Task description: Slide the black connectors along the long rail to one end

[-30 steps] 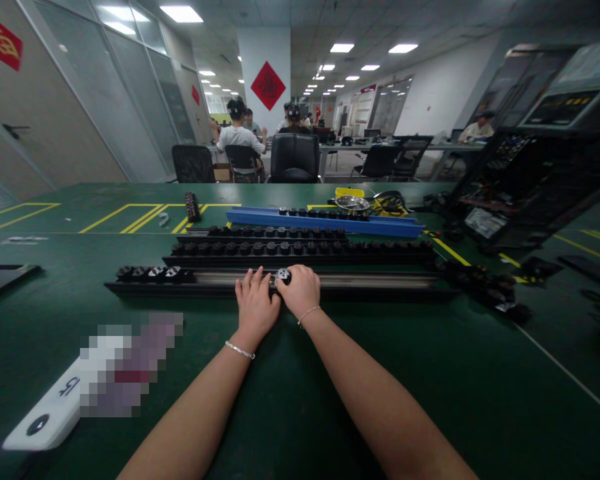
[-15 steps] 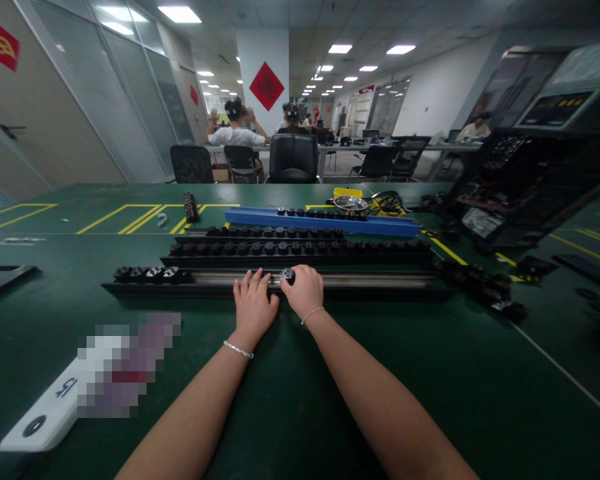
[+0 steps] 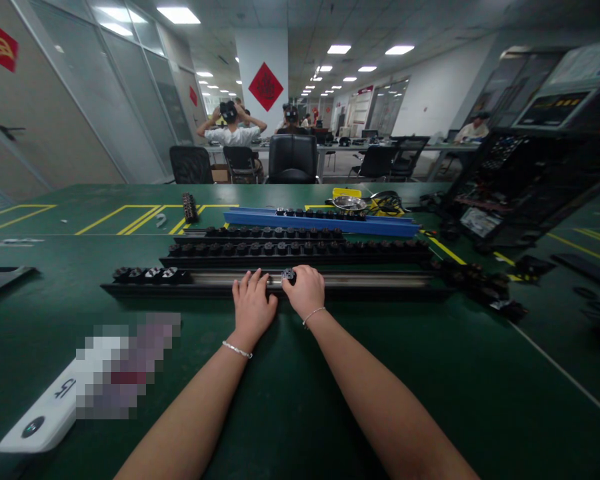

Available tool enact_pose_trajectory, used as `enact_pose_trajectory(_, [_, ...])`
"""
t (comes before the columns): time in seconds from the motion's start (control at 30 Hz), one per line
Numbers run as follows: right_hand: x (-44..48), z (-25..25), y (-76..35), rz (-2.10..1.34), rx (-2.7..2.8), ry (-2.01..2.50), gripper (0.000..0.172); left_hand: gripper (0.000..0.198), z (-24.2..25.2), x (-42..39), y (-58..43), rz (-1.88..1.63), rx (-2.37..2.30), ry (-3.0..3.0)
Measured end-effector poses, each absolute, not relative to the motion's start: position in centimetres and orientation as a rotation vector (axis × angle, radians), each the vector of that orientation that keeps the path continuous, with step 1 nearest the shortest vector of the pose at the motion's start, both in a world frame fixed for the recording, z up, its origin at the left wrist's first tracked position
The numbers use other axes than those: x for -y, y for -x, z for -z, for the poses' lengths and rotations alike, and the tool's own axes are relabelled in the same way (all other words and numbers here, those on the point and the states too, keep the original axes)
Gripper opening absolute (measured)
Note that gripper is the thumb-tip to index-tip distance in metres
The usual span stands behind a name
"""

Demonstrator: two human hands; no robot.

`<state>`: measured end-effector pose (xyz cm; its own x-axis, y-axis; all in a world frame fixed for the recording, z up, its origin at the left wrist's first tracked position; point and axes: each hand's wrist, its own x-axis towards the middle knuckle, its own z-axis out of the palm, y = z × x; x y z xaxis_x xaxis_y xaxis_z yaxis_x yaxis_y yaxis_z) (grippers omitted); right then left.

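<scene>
A long black channel rail with a bare metal strip inside lies across the table before me. My left hand rests on the rail's middle, fingers spread over the channel and thumb toward its near side. Just to its right, my right hand pinches a small black round piece at the channel; its underside is hidden. Several similar round pieces, some with pale tops, sit in a row at the rail's left end.
Behind are a filled black rail, a blue rail and a metal bowl. Loose black parts and an open computer case are at right. A white object lies front left. People sit beyond the green table.
My right hand and the round piece have shifted very slightly right along the rail. The left hand stays nearly still. A person in the background has moved both hands to their head.
</scene>
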<state>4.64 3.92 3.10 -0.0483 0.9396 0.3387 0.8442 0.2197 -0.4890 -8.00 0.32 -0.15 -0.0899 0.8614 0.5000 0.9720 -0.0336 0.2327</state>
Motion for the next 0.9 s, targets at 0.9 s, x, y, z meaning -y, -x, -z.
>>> enact_pose_trajectory(0.9, [-4.0,-3.1,-6.2,-0.196,1.899,1.652,0.024,0.047,0.4,-0.4,8.1,0.799,2.019,1.965])
